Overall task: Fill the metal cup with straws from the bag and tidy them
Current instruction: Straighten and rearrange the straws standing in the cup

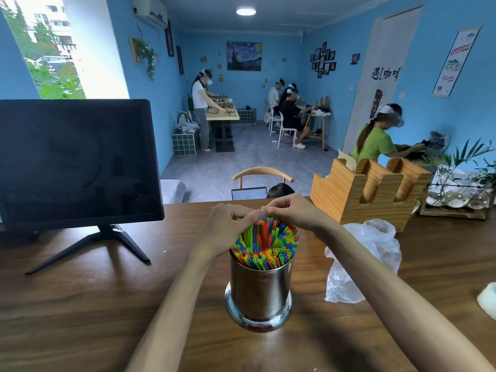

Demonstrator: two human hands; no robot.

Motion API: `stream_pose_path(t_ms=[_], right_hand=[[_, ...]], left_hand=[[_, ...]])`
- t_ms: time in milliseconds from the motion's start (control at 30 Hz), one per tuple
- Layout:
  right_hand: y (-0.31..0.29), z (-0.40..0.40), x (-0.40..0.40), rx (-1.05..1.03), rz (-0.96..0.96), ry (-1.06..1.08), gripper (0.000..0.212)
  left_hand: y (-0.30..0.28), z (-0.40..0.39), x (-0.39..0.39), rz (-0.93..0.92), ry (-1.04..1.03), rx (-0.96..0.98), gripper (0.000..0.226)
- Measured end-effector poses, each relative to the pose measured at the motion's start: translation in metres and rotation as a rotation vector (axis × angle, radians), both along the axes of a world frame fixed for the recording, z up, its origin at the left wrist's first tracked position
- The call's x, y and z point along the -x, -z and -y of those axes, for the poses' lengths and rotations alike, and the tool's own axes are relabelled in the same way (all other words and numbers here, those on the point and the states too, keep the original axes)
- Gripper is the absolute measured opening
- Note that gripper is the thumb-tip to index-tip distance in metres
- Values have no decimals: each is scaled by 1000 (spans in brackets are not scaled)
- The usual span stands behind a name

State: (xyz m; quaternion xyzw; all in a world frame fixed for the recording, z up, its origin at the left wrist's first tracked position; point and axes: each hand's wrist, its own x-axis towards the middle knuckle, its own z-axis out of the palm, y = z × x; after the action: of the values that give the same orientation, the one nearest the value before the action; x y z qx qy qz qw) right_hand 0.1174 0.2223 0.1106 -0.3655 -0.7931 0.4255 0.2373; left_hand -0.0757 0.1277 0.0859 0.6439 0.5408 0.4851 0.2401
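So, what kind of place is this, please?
Probably a café counter: a metal cup full of straws, a wooden cup holder, a point-of-sale style screen, and a coffee poster on the wall.

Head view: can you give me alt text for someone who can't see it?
Both hands, left hand and right hand, curl over the far tops of the coloured straws packed in the metal cup on the wooden table. A crumpled plastic bag lies right of the cup, a dark monitor to the left.
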Motion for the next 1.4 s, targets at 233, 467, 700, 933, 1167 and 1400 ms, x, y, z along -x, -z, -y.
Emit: stream_pose_path(t_ms=[233, 467, 700, 933, 1167, 1400], right_hand=[[-2, -11, 5, -30, 37, 5, 23], [-42, 3, 4, -271, -154, 116, 20], [-96, 49, 6, -608, -434, 188, 11], [-93, 99, 22, -1046, -393, 88, 15], [-65, 99, 25, -1003, -269, -149, 23], [-46, 53, 26, -524, -396, 235, 13]], left_hand=[[0, 2, 0, 40, -6, 35, 40], [-5, 3, 0, 44, -25, -36, 29], [-40, 3, -11, 240, -76, -76, 51], [-68, 2, -14, 505, 90, 272, 33], [-75, 3, -9, 911, 402, 396, 7], [-58, -2, 0, 520, 47, 91, 13]])
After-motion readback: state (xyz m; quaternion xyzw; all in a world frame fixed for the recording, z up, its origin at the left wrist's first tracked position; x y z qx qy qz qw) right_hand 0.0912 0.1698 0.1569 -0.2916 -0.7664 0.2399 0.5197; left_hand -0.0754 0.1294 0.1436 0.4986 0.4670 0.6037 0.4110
